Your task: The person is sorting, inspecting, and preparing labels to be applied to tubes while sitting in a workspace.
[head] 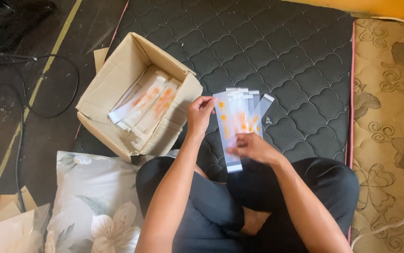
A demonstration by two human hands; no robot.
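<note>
Head view: left hand [200, 114] pinching the top edge of a fan of clear plastic sleeves [239, 122], right hand [253, 146] gripping them lower, beside an open cardboard box [117, 79] on a quilted mattress [277, 51].

Right-hand fingers [239, 143] motion-blurred; sleeve fan [239, 119] count unclear; pillow [94, 201] cut by bottom edge.

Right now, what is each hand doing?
Left hand: fingers pinch the top edge of the clear packets.
Right hand: closed on the same fanned packets, lower down.
</note>
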